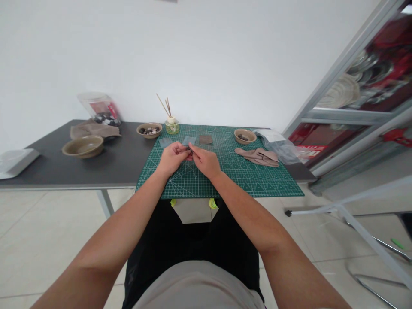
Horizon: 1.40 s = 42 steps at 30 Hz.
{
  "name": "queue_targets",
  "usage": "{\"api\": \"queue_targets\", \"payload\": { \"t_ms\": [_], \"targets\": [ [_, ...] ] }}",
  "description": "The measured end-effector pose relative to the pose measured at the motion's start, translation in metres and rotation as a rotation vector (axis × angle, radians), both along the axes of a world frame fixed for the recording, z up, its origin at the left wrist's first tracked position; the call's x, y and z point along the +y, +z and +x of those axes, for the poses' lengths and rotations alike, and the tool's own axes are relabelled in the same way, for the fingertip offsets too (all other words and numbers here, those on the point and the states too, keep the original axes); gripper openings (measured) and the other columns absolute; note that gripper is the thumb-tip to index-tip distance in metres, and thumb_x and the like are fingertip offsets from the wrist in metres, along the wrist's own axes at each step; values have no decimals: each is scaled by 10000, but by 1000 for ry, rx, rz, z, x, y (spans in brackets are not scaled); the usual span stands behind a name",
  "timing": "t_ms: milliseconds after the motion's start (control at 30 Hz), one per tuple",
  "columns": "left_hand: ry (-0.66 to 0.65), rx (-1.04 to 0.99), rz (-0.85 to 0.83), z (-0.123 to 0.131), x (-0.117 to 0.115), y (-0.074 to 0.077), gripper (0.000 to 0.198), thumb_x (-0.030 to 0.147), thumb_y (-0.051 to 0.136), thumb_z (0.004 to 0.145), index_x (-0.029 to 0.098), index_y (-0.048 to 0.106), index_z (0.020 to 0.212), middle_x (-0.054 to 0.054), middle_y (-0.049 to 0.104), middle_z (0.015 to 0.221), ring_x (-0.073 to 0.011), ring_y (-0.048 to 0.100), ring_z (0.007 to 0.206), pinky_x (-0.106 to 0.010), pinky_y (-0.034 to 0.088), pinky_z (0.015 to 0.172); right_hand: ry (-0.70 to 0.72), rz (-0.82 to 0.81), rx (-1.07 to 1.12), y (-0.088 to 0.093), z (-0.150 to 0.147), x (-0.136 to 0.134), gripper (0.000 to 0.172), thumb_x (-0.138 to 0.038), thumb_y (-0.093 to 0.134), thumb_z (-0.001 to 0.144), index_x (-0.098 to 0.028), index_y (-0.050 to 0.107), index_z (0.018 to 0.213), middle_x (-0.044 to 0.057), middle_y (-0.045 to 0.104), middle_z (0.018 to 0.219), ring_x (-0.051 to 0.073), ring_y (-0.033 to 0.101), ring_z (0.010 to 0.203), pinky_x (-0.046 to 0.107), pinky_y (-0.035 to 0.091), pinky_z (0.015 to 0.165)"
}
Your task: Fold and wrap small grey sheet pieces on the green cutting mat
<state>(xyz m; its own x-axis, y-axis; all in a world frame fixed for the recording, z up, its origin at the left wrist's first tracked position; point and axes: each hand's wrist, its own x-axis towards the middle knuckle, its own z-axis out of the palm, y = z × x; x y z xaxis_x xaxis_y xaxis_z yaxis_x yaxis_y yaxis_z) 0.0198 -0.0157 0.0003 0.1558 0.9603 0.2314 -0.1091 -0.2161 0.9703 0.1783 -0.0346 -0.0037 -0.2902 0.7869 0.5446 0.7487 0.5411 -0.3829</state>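
Note:
Above the green cutting mat point(257, 182), my left hand point(174, 158) and my right hand point(206, 162) meet with fingers pinched together. A small dark object point(189, 149) shows between the fingertips; both hands grip it, and most of it is hidden. Just beyond the hands lie a translucent bluish piece point(189, 140), another such piece point(165, 142) to its left, and a brown square piece point(205, 139) to the right. A bowl of dark and light stones point(149, 130) stands behind my left hand. Another bowl with a few stones point(245, 136) sits at the mat's back right.
A crumpled brown cloth point(259, 157) and a clear plastic bag point(278, 146) lie on the right. Behind stands a reed diffuser point(172, 125). Further left are a larger bowl point(83, 146), another cloth point(93, 129), a clear container point(99, 107) and a white tray point(17, 162).

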Motion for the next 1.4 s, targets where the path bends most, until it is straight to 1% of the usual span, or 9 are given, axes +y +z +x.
{"api": "queue_targets", "payload": {
  "t_ms": [200, 367, 500, 633, 733, 900, 1033, 1133, 1400],
  "targets": [
    [70, -11, 35, -2, -2, 2, 313, 313, 765, 646, 186, 512, 780, 17, 667, 655, -159, 684, 636, -358, 602, 699, -25, -50, 48, -1, -2, 4, 372, -213, 465, 952, -225, 639, 1281, 56, 696, 1235, 211, 680, 1082, 324, 520, 940],
    [125, -62, 38, -3, 2, -1, 310, 275, 764, 635, 188, 501, 774, 15, 665, 701, -147, 673, 652, -332, 596, 671, -98, -13, 211, 1, 1, 6, 321, -204, 471, 943, -206, 667, 1196, 64, 715, 1184, 193, 681, 1047, 317, 509, 946],
    [40, 8, -44, -3, 3, -2, 290, 290, 799, 625, 155, 613, 801, 18, 636, 662, -125, 628, 591, -291, 582, 600, -59, 10, 289, 3, 3, 7, 276, -206, 471, 942, -210, 676, 1126, 47, 723, 1145, 167, 669, 1050, 292, 492, 958],
    [3, 22, -78, -3, 3, -1, 308, 304, 812, 627, 133, 666, 837, -9, 680, 723, -128, 656, 654, -284, 591, 677, 50, 34, 265, 1, 2, 7, 265, -198, 465, 944, -192, 669, 1113, 55, 715, 1134, 161, 649, 1065, 283, 476, 968],
    [-1, 9, -89, -3, 2, 0, 351, 281, 810, 620, 151, 632, 894, 3, 686, 692, -131, 660, 612, -284, 584, 642, 98, 9, 221, 0, 2, 7, 252, -181, 474, 935, -200, 669, 1092, 56, 712, 1112, 167, 643, 1057, 290, 473, 959],
    [23, -19, -50, -3, 1, 1, 281, 283, 790, 639, 157, 603, 806, 2, 684, 728, -121, 654, 634, -287, 577, 667, 133, -12, 209, -1, 2, 9, 237, -186, 459, 943, -198, 650, 1083, 65, 696, 1092, 172, 628, 1042, 296, 468, 942],
    [6, -30, -32, -3, 2, -1, 345, 238, 834, 553, 157, 617, 809, 4, 698, 768, -124, 655, 682, -296, 561, 738, 138, -12, 218, -2, 3, 11, 223, -218, 444, 960, -192, 635, 1072, 74, 682, 1068, 179, 620, 1023, 296, 467, 921],
    [-13, 7, -38, -3, 3, -2, 390, 214, 846, 513, 167, 600, 812, 27, 678, 715, -127, 646, 651, -304, 553, 731, 149, -12, 213, -2, 3, 12, 231, -224, 423, 968, -197, 630, 1068, 82, 667, 1074, 186, 609, 1034, 312, 463, 935],
    [-33, 31, -18, -2, 6, -5, 287, 270, 758, 621, 180, 595, 840, 12, 678, 750, -142, 641, 690, -323, 554, 739, 115, 7, 254, -2, 6, 15, 182, -252, 494, 955, -193, 653, 1021, 71, 676, 1028, 189, 603, 1004, 313, 457, 928]
  ]
}}
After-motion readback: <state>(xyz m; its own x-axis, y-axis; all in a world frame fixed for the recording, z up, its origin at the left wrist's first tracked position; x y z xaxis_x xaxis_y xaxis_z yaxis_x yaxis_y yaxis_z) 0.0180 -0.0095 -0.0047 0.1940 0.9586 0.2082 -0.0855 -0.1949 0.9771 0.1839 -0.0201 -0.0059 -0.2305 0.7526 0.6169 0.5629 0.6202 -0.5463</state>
